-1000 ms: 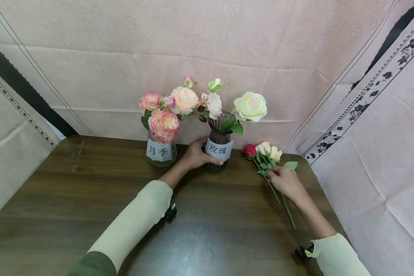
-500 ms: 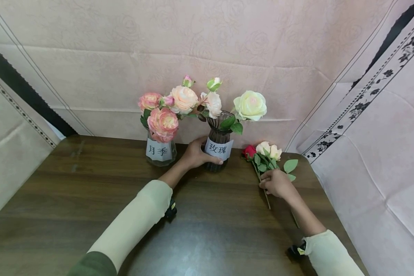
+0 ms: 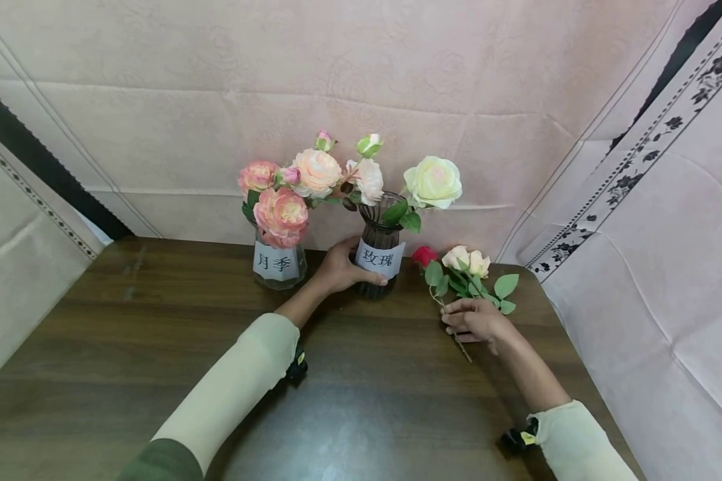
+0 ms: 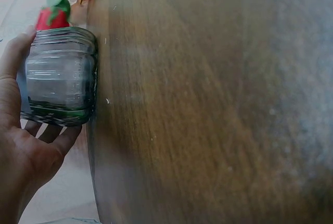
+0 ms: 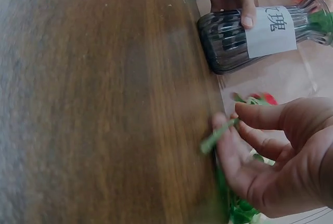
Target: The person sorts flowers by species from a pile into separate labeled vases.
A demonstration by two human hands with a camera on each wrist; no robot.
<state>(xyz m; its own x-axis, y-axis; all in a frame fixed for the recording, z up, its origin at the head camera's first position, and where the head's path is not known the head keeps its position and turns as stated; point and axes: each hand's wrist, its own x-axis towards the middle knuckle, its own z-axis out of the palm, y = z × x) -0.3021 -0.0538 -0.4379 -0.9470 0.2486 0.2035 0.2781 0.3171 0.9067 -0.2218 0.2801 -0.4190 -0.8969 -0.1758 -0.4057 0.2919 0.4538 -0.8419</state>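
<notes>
My left hand (image 3: pixel 341 269) grips the lower part of a dark ribbed glass vase (image 3: pixel 380 235), its thumb across the white label. A pale green-white rose (image 3: pixel 433 182) leans out of that vase to the right. At the right, my right hand (image 3: pixel 478 322) pinches the stem of a red rose (image 3: pixel 424 256), whose bloom points toward the back wall. In the right wrist view the cut stem end (image 5: pixel 216 138) sticks out past the fingertips. Cream roses (image 3: pixel 466 260) lie on the table just beyond this hand, their stems partly hidden by it.
Left of the dark vase stands a clear glass vase (image 3: pixel 279 275) with a label, holding pink and peach flowers (image 3: pixel 281 217). Both vases stand near the back edge of the brown wooden table (image 3: pixel 361 387). A pale fabric backdrop (image 3: pixel 174 153) rises right behind it.
My right hand has moved a little left from over the cream roses and now holds the red rose's stem. The red bloom has shifted slightly left, apart from the cream ones. My left hand stays put.
</notes>
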